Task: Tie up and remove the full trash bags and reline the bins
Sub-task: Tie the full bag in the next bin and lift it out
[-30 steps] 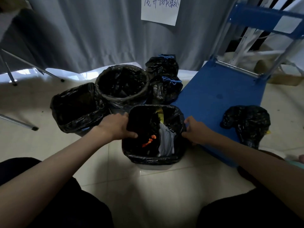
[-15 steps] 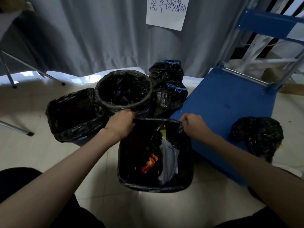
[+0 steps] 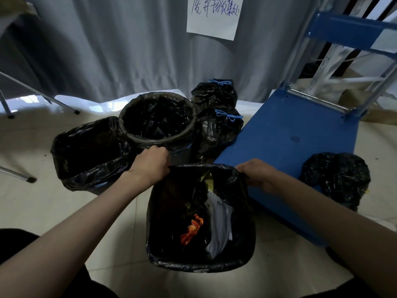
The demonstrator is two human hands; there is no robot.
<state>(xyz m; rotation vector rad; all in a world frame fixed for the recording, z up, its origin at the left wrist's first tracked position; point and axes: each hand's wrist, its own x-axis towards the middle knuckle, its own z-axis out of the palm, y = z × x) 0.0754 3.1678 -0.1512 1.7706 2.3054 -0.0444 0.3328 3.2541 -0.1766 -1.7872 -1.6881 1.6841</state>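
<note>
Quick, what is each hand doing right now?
Left hand: closed, gripping the far rim of the full trash bag.
Right hand: closed, gripping the same bag's rim on the other side.

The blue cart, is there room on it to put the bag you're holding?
Yes. The blue cart deck is bare between its handle end and the black bag at its near right corner. Left of it is crowded: two tied bags, then two lined bins.

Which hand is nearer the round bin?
Left. The left hand grips the full bag's rim right beside the round bin; the right hand grips the opposite rim, by the blue cart.
</note>
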